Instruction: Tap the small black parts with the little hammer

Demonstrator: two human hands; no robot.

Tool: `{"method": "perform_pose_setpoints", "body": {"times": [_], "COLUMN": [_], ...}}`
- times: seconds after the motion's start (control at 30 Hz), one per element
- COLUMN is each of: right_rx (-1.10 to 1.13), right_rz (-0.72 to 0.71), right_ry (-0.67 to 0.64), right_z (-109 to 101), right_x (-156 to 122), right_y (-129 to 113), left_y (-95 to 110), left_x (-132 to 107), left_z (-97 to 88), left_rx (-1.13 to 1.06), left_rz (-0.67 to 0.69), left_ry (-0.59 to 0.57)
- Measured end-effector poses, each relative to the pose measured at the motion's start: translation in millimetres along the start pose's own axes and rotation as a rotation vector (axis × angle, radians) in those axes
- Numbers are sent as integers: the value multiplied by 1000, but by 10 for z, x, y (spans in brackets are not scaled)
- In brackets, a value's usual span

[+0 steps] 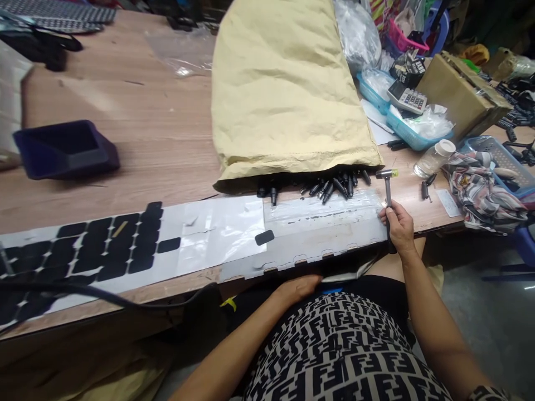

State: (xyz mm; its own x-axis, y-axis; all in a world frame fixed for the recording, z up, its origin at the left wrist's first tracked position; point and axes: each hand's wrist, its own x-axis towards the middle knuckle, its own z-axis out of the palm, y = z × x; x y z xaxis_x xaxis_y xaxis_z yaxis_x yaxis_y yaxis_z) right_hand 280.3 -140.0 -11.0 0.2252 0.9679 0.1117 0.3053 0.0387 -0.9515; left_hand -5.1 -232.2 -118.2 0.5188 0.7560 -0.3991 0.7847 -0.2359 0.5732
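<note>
Bench (167, 122): smooth, wood-grain, faint sheen. Mallet (388, 192): metal-looking head, glossy translucent yellow face. Tubular fittings (340, 188): black, semi-gloss; plastic or metal undetermined. Sack (288, 89): matt, creased, paper-like. Board (317, 239): grey, scuffed, partly under glossy film. Sheet (225, 234): white, glossy. Bin (62, 165): smooth dark plastic

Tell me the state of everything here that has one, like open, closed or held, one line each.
Hammer: held by its handle in the right hand.
Left hand: near the lap; grip unclear.
Sack: lying down, mouth open.
Black parts: loose, piled at the sack's mouth.
Jar: lid on.
Purple bin: uncovered.
Calculator: display unreadable.
</note>
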Motion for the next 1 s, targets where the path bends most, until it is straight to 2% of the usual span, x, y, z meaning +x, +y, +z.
{"method": "perform_pose_setpoints", "body": {"times": [0.07,0.13,0.27,0.37,0.57,0.63,0.7,0.77,0.83,0.87,0.93,1.0], "right_rx": [-6,-13,-22,-22,-26,-24,-22,-27,-33,-33,-32,-33], "right_rz": [-9,-16,-3,0,-6,-8,-13,-16,-18,-21,-24,-24], "right_ry": [-14,-23,-5,-3,4,5,-1,-8,-14,-14,-14,-11], "right_z": [-3,-7,-8,-7,-14,-14,-13,-13,-13,-14,-15,-17], "right_x": [-4,-5,-2,5,11,9,7,5,5,6,8,8], "right_y": [10,19,19,10,-9,-18,-27,-33,-32,-29,-14,6], "left_y": [71,124,173,197,248,313,426,562,665,684,639,496], "left_x": [-141,-234,-235,-137,32,-9,-121,-265,-363,-372,-288,-92], "left_z": [0,-29,-83,-56,21,-65,-253,-535,-873,-1044,-1353,-1595], "left_rx": [67,100,-9,-60,-50,-23,-2,-59,-216,-287,-295,-154], "left_rz": [81,49,-54,-4,23,10,21,80,126,98,-80,-342], "left_ry": [-210,-275,-213,-182,-252,-254,-232,-175,-62,34,353,704]}}
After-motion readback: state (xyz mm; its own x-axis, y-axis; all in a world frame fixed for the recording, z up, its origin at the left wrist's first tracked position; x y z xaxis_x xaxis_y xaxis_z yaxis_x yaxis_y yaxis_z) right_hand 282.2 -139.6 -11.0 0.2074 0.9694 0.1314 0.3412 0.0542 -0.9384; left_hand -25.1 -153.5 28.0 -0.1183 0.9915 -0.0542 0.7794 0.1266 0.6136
